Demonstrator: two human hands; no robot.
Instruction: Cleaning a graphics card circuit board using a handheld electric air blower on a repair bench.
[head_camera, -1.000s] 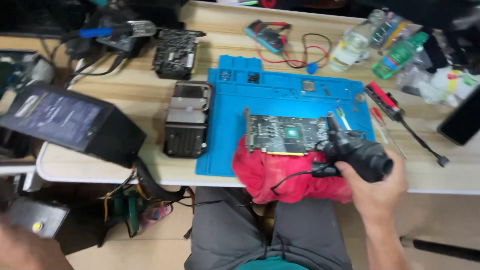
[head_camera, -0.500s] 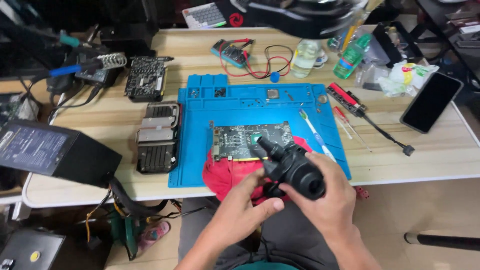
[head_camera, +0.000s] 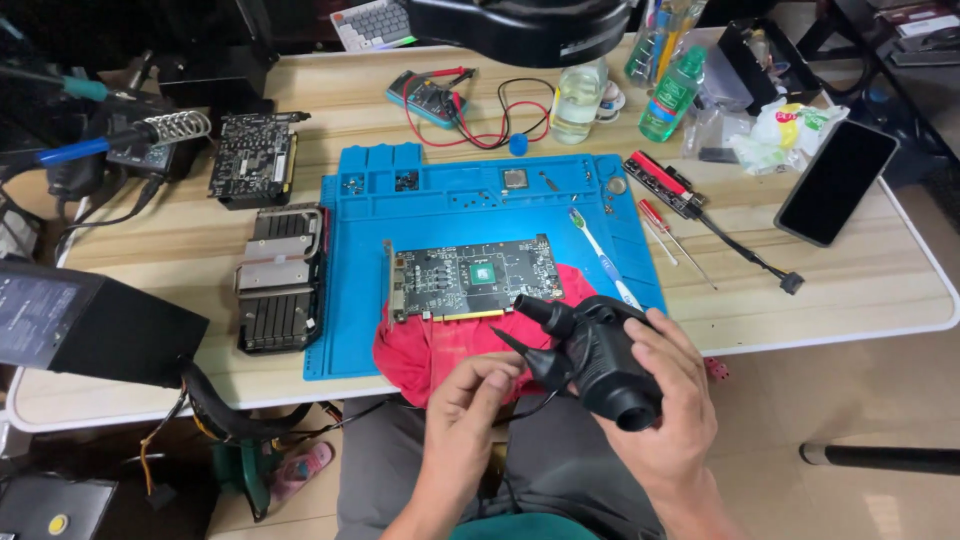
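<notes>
My right hand (head_camera: 668, 400) grips a black handheld air blower (head_camera: 598, 355) above the table's front edge, its short nozzle pointing up-left toward a green circuit board (head_camera: 475, 278). My left hand (head_camera: 472, 398) pinches a small black cone-shaped nozzle tip (head_camera: 530, 362) beside the blower's front. The board lies flat on a blue work mat (head_camera: 450, 195), partly over a red cloth (head_camera: 440, 345) that hangs over the table edge.
A metal heatsink (head_camera: 280, 280) and another circuit board (head_camera: 250, 158) lie left of the mat. A black box (head_camera: 85, 325) sits at far left. A toothbrush (head_camera: 600, 255), screwdrivers (head_camera: 665, 225), multimeter (head_camera: 430, 100), bottles (head_camera: 578, 100) and a phone (head_camera: 835, 182) lie to the right and behind.
My left hand came up to the blower and now pinches the cone tip at its front. The blower has shifted from the right toward the middle, in front of the board.
</notes>
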